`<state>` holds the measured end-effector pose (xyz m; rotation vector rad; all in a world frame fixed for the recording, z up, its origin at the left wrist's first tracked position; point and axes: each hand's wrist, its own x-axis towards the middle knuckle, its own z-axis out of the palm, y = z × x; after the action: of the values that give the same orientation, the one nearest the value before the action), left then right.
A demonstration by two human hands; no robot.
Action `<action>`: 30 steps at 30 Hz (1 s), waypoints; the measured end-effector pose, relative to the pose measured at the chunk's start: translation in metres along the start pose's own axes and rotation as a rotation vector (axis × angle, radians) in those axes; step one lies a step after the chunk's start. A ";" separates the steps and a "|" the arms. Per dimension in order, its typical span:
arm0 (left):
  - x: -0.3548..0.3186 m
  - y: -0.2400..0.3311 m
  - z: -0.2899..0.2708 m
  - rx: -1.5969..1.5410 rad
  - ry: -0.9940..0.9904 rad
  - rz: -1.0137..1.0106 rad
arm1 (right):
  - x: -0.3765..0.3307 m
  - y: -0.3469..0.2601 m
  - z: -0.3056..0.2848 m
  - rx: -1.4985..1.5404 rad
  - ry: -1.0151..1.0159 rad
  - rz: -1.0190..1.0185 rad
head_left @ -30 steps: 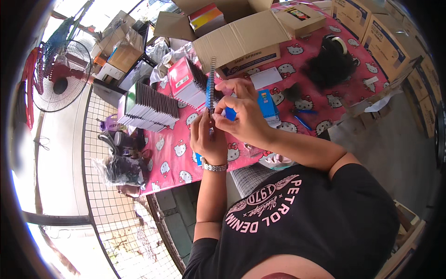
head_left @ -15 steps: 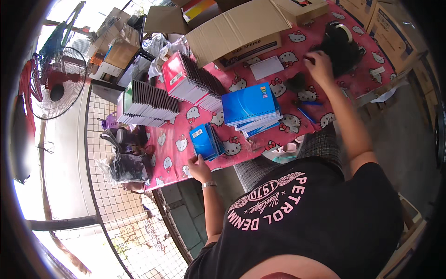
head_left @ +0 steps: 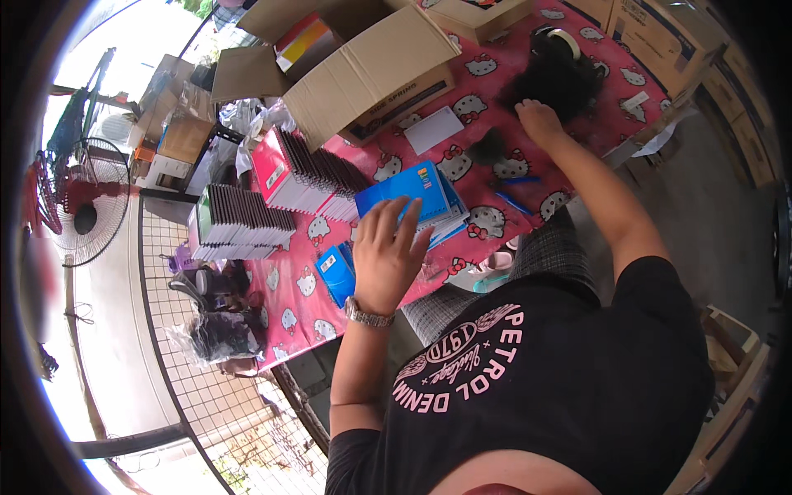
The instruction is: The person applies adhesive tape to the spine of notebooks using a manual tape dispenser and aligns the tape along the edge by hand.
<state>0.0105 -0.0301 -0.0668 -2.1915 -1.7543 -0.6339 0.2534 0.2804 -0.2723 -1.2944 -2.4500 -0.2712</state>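
A stack of blue notebooks lies near the front edge of the desk, which is covered in a pink cloth with a cartoon cat pattern. The left hand hovers over the near corner of that stack, fingers spread and holding nothing; whether it touches the top cover cannot be told. A smaller blue booklet lies just beside this hand, toward the desk's edge. Well apart, the right hand reaches across the desk and rests with its fingers on a black fluffy bundle; the grip itself is hidden. Two blue pens lie between the stack and the right arm. Behind the stack stand rows of pink-covered books and a dark stack, with an open cardboard box farther back.
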 end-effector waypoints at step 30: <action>0.040 -0.032 0.000 -0.115 0.063 -0.015 | 0.004 -0.136 -0.222 1.165 0.122 -0.370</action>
<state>-0.0140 0.0119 -0.0497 -2.2090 -1.7445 -0.8167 0.1879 0.1344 -0.0674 -0.3022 -2.0707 0.8433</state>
